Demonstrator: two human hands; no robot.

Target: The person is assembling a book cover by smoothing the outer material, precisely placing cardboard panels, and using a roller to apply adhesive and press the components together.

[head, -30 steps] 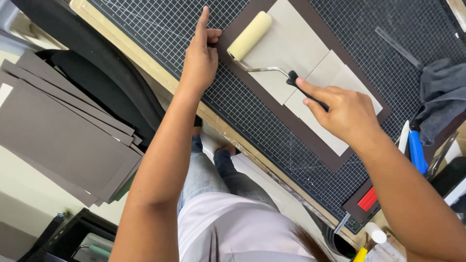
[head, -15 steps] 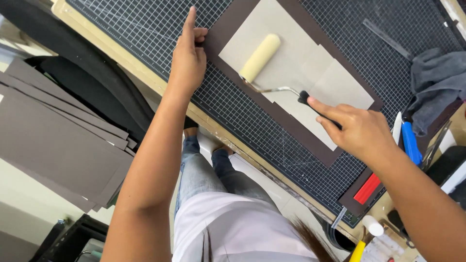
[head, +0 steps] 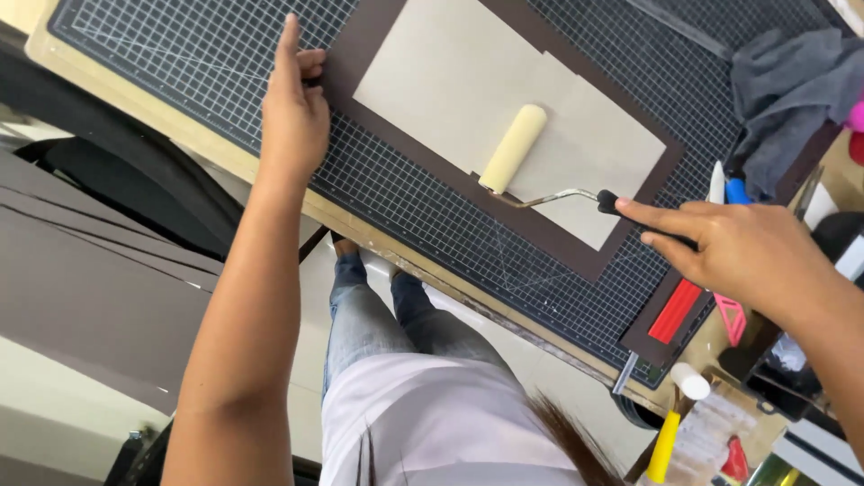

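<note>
My right hand grips the black handle of a small paint roller. Its cream foam cylinder lies on beige boards that sit on a dark brown sheet. My left hand rests at the brown sheet's left edge, index finger pointing away from me and the other fingers curled against the sheet. Everything lies on a black gridded cutting mat.
A grey cloth lies at the mat's far right beside a blue-handled tool. A red flat tool, a pink triangular piece and a yellow-handled tool sit near the right corner. Dark brown sheets are stacked at the left.
The roller has travelled across the beige boards toward the right, and my right hand has drawn back with it. My left hand has kept holding the sheet's edge.
</note>
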